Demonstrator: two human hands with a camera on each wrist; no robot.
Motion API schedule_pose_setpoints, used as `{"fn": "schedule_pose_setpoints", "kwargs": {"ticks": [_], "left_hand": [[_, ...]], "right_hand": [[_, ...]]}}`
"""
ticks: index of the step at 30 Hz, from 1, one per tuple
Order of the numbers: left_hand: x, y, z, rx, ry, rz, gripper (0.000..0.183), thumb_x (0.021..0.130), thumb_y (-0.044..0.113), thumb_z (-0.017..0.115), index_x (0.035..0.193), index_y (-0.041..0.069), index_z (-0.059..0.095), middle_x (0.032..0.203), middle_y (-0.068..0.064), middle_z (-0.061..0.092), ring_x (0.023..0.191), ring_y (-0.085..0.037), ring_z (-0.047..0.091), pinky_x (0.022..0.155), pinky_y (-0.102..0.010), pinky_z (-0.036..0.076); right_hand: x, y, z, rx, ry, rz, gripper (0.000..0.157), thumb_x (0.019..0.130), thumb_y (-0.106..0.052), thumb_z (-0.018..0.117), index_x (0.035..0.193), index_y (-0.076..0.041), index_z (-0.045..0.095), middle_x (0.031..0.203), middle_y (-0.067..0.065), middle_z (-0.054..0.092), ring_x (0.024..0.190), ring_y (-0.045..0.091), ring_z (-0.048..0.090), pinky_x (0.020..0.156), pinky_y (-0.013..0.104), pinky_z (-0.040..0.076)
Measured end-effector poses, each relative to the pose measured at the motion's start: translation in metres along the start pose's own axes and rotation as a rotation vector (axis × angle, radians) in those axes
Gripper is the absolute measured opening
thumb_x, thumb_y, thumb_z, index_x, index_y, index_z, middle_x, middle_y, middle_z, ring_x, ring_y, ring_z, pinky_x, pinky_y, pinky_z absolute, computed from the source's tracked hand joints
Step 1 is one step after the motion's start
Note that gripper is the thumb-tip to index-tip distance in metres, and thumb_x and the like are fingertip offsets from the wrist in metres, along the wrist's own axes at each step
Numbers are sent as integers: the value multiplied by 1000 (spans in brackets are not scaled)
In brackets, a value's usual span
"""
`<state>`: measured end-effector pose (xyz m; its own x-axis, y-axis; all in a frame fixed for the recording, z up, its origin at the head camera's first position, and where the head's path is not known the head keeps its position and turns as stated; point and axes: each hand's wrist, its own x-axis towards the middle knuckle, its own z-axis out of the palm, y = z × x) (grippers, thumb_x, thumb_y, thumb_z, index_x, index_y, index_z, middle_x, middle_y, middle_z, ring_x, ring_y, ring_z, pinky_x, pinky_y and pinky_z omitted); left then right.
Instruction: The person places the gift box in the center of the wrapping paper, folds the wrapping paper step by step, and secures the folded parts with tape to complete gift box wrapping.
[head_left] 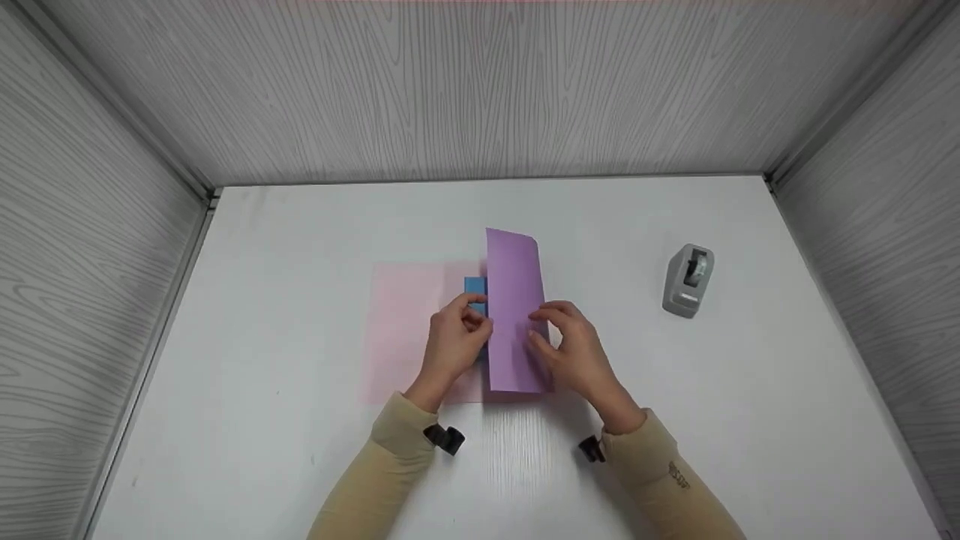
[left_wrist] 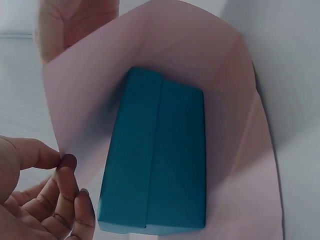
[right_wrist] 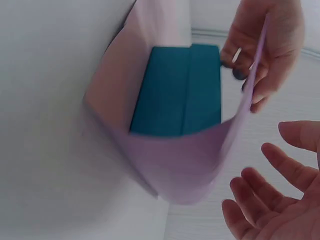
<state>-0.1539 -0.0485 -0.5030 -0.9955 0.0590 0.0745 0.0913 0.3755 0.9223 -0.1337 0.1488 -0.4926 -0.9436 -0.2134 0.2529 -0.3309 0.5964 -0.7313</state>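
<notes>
A sheet of paper, purple outside [head_left: 516,270] and pale pink inside [head_left: 405,330], lies with its right part lifted and bent over to the left. A blue box [left_wrist: 177,160], possibly paper-wrapped with a seam along its top, rests on the pink side, mostly hidden by the raised flap in the head view. My left hand [head_left: 455,341] pinches the flap's free edge between thumb and fingers, close over the box. On the purple outer side, my right hand [head_left: 577,349] has its fingers spread and loosely bent, fingertips beside the bend.
A grey tape dispenser [head_left: 684,289] with a roll of tape stands to the right on the white table [head_left: 262,337]. Wood-grained panels [head_left: 480,90] enclose the table at the back and both sides. Both forearms reach in from the front edge.
</notes>
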Motion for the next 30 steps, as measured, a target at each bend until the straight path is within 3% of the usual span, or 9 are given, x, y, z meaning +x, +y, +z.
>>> {"fn": "schedule_pose_setpoints", "kwargs": {"ticks": [9, 13, 16, 22, 30], "left_hand": [[-3, -4, -1, 69, 9, 4, 29, 86, 4, 66, 116, 1, 65, 79, 0, 65, 69, -13, 59, 63, -29, 51], [-3, -8, -1, 147, 34, 25, 28, 86, 6, 68, 114, 1, 66, 86, -3, 63, 81, -18, 57, 73, -33, 49], [-3, -12, -1, 201, 36, -17, 35, 89, 14, 70, 121, 2, 62, 103, -9, 58, 97, -24, 56, 84, -37, 49], [-6, -19, -2, 224, -59, -167, 65, 94, 34, 65, 148, 6, 41, 134, -18, 52, 120, -31, 54, 97, -45, 46], [-5, -24, 0, 252, -64, -158, 74, 93, 40, 66, 151, 6, 36, 142, -19, 51, 129, -32, 49, 103, -46, 41]], "right_hand": [[8, 19, 8, -56, -82, 140, 45, 92, -17, 70, 134, -6, 60, 132, 20, 51, 120, 33, 53, 99, 47, 44], [8, 24, 10, -71, -144, 153, 49, 92, -18, 70, 139, -9, 57, 137, 22, 47, 122, 35, 51, 100, 48, 43], [8, 26, 11, -69, -178, 168, 50, 93, -19, 69, 140, -10, 56, 140, 22, 45, 125, 35, 49, 102, 48, 42], [10, 28, 10, -49, -215, 188, 51, 94, -22, 68, 141, -11, 54, 143, 23, 42, 128, 38, 46, 104, 51, 39], [13, 25, 11, -37, -239, 222, 52, 93, -25, 69, 142, -14, 54, 145, 20, 43, 131, 35, 44, 106, 49, 37]]}}
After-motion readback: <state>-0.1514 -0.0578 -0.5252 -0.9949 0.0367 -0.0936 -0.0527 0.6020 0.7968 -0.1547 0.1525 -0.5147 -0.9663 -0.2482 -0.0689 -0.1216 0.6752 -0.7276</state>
